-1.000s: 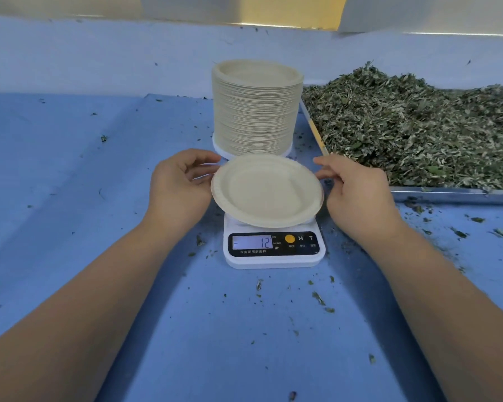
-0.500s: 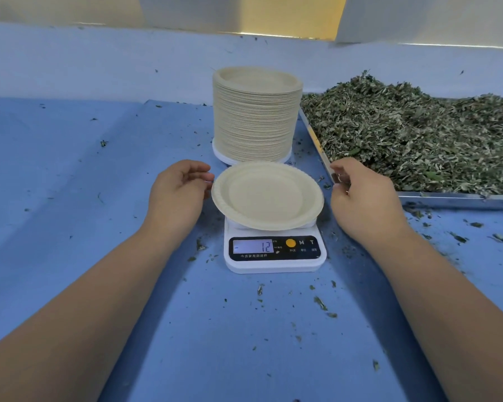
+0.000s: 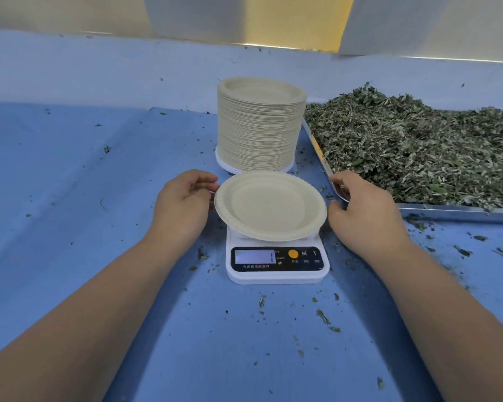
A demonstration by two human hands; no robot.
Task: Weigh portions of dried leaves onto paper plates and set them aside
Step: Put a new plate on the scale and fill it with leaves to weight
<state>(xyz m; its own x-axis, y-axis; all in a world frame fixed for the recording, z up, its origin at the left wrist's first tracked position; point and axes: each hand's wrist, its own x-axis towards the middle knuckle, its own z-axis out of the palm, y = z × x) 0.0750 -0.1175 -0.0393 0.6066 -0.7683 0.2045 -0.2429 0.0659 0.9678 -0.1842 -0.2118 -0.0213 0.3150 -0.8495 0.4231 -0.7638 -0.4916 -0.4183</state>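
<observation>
On the far left we see the blue tabletop point(image 3: 70, 175), bare apart from a few specks of leaf. The left forearm comes in from the bottom left corner and runs diagonally up toward the middle. The left hand point(image 3: 183, 204) lies palm inward with its back toward us, fingers loosely curled and thumb tucked below them. Its fingertips point(image 3: 213, 185) sit right at the left rim of the paper plate point(image 3: 269, 207). We cannot tell whether they touch the rim, but they are not closed around it and the hand grips nothing.

The paper plate rests on the white scale point(image 3: 276, 274) in the middle of the tabletop and has no leaves on it. It overhangs the platform on both sides. The scale's display is lit, but we cannot read it. Just behind stands a tall stack of plates point(image 3: 260, 123), upright on a white base.

The right forearm mirrors the left, rising from the bottom right corner. The right hand point(image 3: 363, 210) is relaxed and slightly cupped, holding nothing. Its thumb is just beside the plate's right rim, and its fingers curve toward the near corner of the metal tray point(image 3: 459, 210).

The tray is heaped with dried leaves point(image 3: 418, 146), and loose bits lie scattered on the tabletop in front of it.
</observation>
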